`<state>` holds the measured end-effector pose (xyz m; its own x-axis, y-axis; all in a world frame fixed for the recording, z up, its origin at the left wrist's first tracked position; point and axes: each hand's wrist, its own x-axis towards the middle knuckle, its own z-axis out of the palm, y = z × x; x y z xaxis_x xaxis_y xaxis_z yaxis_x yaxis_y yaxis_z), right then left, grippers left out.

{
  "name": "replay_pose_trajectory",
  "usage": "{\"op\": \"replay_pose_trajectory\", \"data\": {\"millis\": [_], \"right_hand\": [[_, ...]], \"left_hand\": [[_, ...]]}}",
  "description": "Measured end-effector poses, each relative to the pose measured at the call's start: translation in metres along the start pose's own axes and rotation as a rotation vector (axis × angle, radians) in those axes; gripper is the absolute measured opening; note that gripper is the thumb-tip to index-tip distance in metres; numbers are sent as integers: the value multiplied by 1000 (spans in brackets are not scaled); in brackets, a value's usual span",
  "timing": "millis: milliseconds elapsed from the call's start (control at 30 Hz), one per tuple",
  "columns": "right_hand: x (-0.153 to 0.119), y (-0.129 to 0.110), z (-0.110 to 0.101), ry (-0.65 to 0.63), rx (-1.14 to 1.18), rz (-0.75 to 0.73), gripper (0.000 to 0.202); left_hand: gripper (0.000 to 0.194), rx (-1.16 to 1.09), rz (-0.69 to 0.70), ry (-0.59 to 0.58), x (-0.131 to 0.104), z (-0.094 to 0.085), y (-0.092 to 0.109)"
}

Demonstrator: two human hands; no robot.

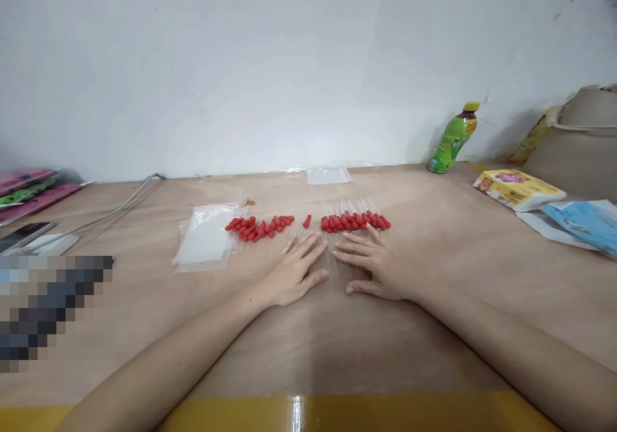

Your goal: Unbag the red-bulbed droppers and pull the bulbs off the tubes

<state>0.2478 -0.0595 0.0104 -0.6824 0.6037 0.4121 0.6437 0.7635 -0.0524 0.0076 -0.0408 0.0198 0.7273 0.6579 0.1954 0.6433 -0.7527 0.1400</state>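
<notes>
Both hands rest palm down on the brown table [289, 348], fingers spread. My left hand [296, 271] lies over thin clear strands, its fingertips just below a single red piece [307, 221]. To its right, my right hand [378, 266] touches more of the strands, its fingers just under a dense row of red bulb-shaped pieces [354, 221]. Thin clear stems fan out above that row. Another cluster of red pieces [255, 228] lies above and left of my left hand. Neither hand grips anything.
Clear plastic bags [207, 236] are stacked at the left, and another bag [329, 175] lies near the wall. A green bottle [453, 139], a yellow packet [518, 189] and a blue packet [585, 223] are at the right. A grey cable [120, 208] and a phone [26, 234] lie far left.
</notes>
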Motion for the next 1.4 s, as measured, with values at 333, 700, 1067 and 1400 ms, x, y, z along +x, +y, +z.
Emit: {"op": "replay_pose_trajectory", "data": {"millis": [333, 700, 1067, 1400], "right_hand": [[12, 1, 7, 101, -145, 86, 68], [10, -11, 3, 213, -70, 135, 45], [8, -8, 7, 317, -56, 150, 38], [9, -7, 12, 448, -109, 105, 61]], "left_hand": [[30, 251, -417, 301, 43, -18, -37], [40, 242, -523, 216, 67, -10, -47], [26, 192, -586, 307, 71, -8, -40], [7, 124, 33, 516, -14, -8, -26]]}}
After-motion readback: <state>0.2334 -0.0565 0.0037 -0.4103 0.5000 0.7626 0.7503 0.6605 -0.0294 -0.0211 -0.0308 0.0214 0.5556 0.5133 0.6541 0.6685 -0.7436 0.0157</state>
